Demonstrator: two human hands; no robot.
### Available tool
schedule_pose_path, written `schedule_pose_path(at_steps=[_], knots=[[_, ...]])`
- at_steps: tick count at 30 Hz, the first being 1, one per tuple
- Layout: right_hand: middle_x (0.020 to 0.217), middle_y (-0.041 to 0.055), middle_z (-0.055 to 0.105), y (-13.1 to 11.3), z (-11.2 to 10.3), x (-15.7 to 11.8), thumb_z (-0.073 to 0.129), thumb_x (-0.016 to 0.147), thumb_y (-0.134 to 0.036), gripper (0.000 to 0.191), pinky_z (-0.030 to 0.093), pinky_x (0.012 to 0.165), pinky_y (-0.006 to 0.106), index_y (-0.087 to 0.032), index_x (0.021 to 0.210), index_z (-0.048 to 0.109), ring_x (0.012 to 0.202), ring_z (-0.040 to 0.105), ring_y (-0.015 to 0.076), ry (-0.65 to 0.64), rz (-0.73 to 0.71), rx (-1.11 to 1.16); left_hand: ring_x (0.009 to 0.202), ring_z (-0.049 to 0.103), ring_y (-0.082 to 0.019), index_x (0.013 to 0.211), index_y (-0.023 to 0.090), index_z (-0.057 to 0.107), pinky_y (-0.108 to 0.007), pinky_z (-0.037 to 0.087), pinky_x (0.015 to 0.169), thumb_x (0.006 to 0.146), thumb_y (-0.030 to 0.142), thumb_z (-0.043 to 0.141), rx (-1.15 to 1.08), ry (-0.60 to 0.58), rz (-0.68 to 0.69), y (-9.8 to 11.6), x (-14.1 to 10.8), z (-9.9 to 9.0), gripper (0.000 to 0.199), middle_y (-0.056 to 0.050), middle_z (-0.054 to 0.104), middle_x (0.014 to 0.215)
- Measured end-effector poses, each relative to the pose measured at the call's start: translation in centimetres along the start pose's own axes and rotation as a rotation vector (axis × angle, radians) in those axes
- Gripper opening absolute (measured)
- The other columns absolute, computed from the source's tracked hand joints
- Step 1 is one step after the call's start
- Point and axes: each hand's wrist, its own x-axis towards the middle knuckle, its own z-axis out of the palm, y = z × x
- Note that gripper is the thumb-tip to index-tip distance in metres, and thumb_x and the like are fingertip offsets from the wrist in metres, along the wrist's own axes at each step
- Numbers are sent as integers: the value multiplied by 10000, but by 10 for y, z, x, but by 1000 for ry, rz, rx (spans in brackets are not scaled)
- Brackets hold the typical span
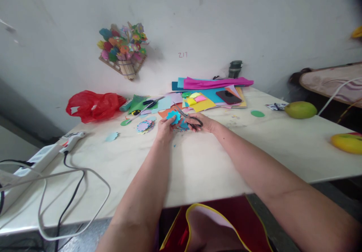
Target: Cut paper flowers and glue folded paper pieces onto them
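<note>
Between the fingers of my left hand (165,128) is a blue scalloped paper flower (173,118), held up over the table. My right hand (204,122) grips black-handled scissors (195,121), whose blades point up and left, close beside the flower's right edge. Blue paper scraps (183,124) lie under and between the hands. Just left of my left hand rests a small pile of scalloped paper pieces (144,126), a lilac one on top. Another pale blue scalloped piece (112,136) lies farther left.
Coloured sheets (217,82) and a phone (229,97) lie at the back. A second pair of scissors (149,103) rests near a red plastic bag (94,106). At left are a glue gun (72,142), a power strip (42,158) and looping cables. Mangoes (301,110) sit at right.
</note>
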Motion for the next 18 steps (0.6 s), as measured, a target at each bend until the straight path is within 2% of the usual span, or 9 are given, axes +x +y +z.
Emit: schedule_pose_path(at_steps=[6,11,15,18], knots=[[537,-22,590,-5,5,-1,645,768,-462,332,263,281,150,-150,761,531,378,502,58,29,26,-26,703,673,-179,747,120,675,-331,572,723,556,218,802,8,-18,-20,0,0,0,251,-64,704,750],[522,-33,572,-6,8,0,663,748,-458,335,240,275,157,-157,739,518,373,483,55,48,17,-13,649,642,-145,704,115,679,-287,567,671,529,230,820,8,0,-13,1,-1,2,252,-57,700,726],[523,-34,569,-6,9,0,663,750,-422,304,233,279,156,-156,727,517,375,483,52,66,5,-28,620,626,-131,695,120,673,-282,561,654,543,238,825,27,7,-8,1,-1,3,245,-36,683,697],[528,-33,579,-6,10,-1,667,747,-405,289,239,281,152,-157,734,518,375,489,53,64,3,-28,662,645,-149,716,126,661,-303,564,697,551,246,829,45,-5,-8,0,-1,2,265,-31,678,701]])
